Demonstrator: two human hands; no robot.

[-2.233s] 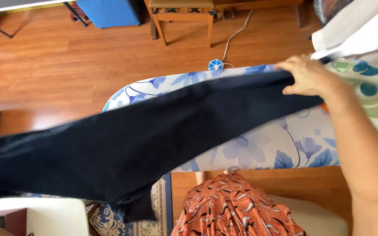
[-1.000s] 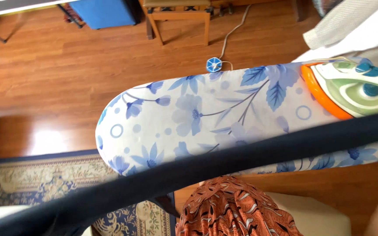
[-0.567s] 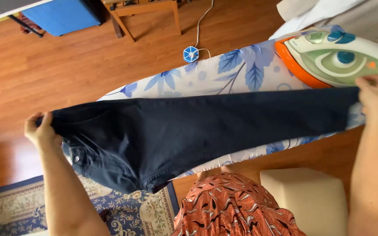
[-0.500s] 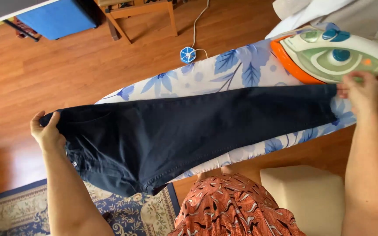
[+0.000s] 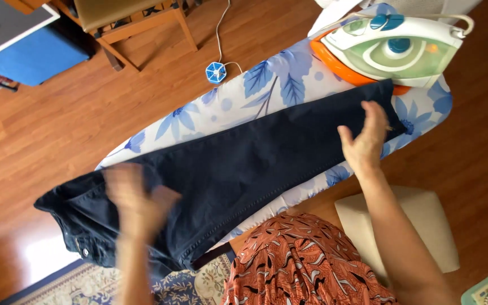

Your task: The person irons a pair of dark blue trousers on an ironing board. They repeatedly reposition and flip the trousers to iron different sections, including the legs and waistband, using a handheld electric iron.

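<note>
Wooden floor (image 5: 57, 107) all around, flowery ironing board (image 5: 289, 73) with dark trousers (image 5: 244, 164) lying flat, blurry left hand (image 5: 136, 200) open on them at 8 o'clock, right hand (image 5: 362, 141) open at 3 o'clock, iron (image 5: 396, 51) at 1 o'clock, waistband hanging off.

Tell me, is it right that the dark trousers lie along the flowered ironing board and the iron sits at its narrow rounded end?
Not quite. The head view shows the iron at the wide end, beyond the hem of the dark trousers lying along the flowered ironing board.
</note>
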